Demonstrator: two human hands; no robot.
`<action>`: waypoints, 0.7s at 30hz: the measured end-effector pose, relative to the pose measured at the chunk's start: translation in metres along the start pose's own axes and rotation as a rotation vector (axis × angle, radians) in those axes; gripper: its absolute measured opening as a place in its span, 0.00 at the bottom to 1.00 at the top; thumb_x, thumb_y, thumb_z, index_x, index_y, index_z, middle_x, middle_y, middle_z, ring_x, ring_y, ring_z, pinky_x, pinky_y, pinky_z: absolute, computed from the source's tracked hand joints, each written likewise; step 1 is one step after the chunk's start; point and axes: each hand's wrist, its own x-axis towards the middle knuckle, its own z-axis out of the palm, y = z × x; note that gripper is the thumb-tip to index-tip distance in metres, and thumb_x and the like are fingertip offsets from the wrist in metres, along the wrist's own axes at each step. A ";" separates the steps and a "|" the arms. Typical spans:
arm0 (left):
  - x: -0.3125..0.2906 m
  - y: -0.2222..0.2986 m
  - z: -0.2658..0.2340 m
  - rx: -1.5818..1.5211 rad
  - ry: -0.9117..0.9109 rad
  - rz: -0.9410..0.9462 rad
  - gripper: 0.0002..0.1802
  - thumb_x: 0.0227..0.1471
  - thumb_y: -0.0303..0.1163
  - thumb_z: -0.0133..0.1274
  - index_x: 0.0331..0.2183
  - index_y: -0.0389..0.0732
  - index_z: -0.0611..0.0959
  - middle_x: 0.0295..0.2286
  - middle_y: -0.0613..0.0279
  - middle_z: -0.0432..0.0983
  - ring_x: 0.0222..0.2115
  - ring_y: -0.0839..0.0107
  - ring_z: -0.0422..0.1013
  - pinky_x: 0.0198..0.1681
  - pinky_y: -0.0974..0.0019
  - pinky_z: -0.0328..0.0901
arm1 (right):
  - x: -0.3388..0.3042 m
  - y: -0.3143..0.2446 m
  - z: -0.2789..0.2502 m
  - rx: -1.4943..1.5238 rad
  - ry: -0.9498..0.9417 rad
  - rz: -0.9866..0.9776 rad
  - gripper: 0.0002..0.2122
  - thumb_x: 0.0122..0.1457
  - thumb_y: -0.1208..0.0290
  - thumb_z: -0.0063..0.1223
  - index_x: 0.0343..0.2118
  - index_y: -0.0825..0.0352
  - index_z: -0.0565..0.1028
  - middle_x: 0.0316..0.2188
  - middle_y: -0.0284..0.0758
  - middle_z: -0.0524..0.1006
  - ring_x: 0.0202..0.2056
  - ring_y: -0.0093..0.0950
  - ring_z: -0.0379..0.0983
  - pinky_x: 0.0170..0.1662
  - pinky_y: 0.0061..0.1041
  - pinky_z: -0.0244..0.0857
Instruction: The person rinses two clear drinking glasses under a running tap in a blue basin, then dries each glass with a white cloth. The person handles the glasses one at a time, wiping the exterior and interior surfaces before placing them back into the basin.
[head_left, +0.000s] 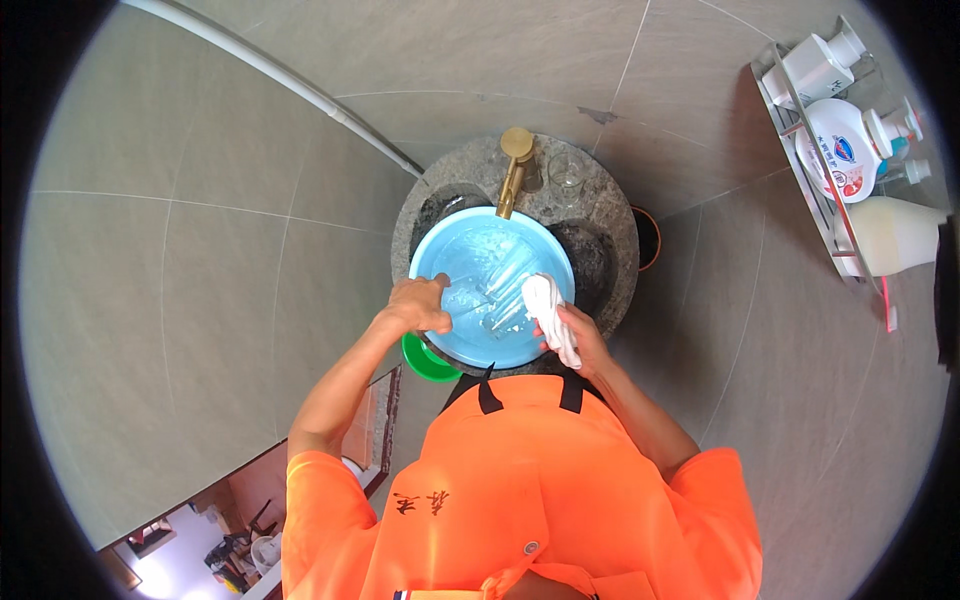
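The left hand point(420, 305) curls over the rim of a round blue basin point(440, 250) at about eight o'clock, its grip clenched on the plastic edge. The right hand point(580, 335) sits at the basin's four o'clock, its grip closed around a white cloth point(548, 310), which looks soft and bunched and drapes from the fingers down over the rim. The cloth lies partly inside the basin and partly across the palm.

The basin is smooth, shallow and glossy, and holds clear water. Under the rippled surface something transparent shows near the centre, perhaps a glass or clear plastic piece point(495, 285); the shape is too blurred by reflections to name.

The basin rests in a round sink of speckled grey stone point(610, 215), rough-grained and dark in its hollows. At twelve o'clock a brass-coloured tap point(514, 165) arches over the basin, and just to its right stands a clear drinking glass point(566, 175). A green bowl-like rim point(425, 362) peeks out beneath the basin at seven o'clock.

The walls are large matte grey tiles with thin joints, and a pale pipe point(290, 85) runs diagonally toward the sink. At two o'clock a wire shelf point(800, 130) carries white plastic bottles point(850, 145). The person wears a bright orange shirt point(520, 480).
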 end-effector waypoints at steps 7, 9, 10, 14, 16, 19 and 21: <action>0.000 -0.001 0.034 -1.317 -0.306 0.078 0.50 0.29 0.23 0.56 0.59 0.42 0.58 0.25 0.55 0.73 0.26 0.63 0.72 0.29 0.61 0.69 | 0.030 0.016 0.027 0.024 0.075 -0.040 0.21 0.64 0.60 0.43 0.55 0.69 0.64 0.40 0.38 0.75 0.39 0.29 0.75 0.36 0.27 0.73; 0.001 0.000 0.045 -1.543 -0.351 0.079 0.47 0.36 0.25 0.58 0.59 0.41 0.56 0.25 0.54 0.72 0.26 0.63 0.73 0.28 0.59 0.70 | 0.039 0.023 0.033 0.160 0.090 0.040 0.20 0.64 0.59 0.44 0.52 0.69 0.66 0.40 0.37 0.75 0.39 0.29 0.75 0.36 0.29 0.72; 0.000 0.003 0.044 -1.552 -0.371 0.051 0.46 0.37 0.30 0.60 0.58 0.42 0.56 0.25 0.55 0.72 0.25 0.64 0.73 0.27 0.59 0.70 | 0.044 0.026 0.034 0.210 0.081 0.074 0.19 0.63 0.59 0.45 0.51 0.68 0.67 0.40 0.36 0.76 0.39 0.29 0.75 0.36 0.29 0.71; 0.002 0.012 0.058 -1.693 -0.396 -0.127 0.43 0.44 0.48 0.61 0.57 0.46 0.60 0.26 0.55 0.71 0.27 0.62 0.74 0.28 0.56 0.71 | 0.054 0.037 0.046 0.098 0.237 0.128 0.18 0.63 0.60 0.45 0.49 0.69 0.68 0.40 0.38 0.76 0.38 0.30 0.76 0.36 0.31 0.71; 0.007 0.011 0.077 -1.798 -0.373 -0.184 0.41 0.47 0.54 0.60 0.56 0.48 0.62 0.28 0.56 0.71 0.29 0.60 0.74 0.30 0.54 0.71 | 0.051 0.039 0.059 -0.084 0.292 0.094 0.18 0.63 0.61 0.46 0.49 0.69 0.69 0.41 0.39 0.76 0.39 0.30 0.75 0.37 0.31 0.71; 0.004 0.018 0.091 -1.926 -0.316 -0.162 0.38 0.48 0.60 0.56 0.54 0.50 0.67 0.29 0.61 0.71 0.28 0.61 0.73 0.30 0.53 0.70 | 0.053 0.043 0.061 -0.292 0.274 -0.083 0.14 0.62 0.69 0.47 0.49 0.69 0.68 0.42 0.37 0.74 0.44 0.28 0.72 0.44 0.29 0.67; 0.013 0.012 0.104 -1.972 -0.294 -0.088 0.36 0.48 0.59 0.57 0.51 0.49 0.67 0.28 0.62 0.71 0.29 0.64 0.74 0.28 0.54 0.71 | 0.051 0.043 0.066 -0.424 0.258 -0.198 0.15 0.62 0.72 0.48 0.50 0.70 0.67 0.42 0.35 0.73 0.44 0.27 0.71 0.46 0.28 0.65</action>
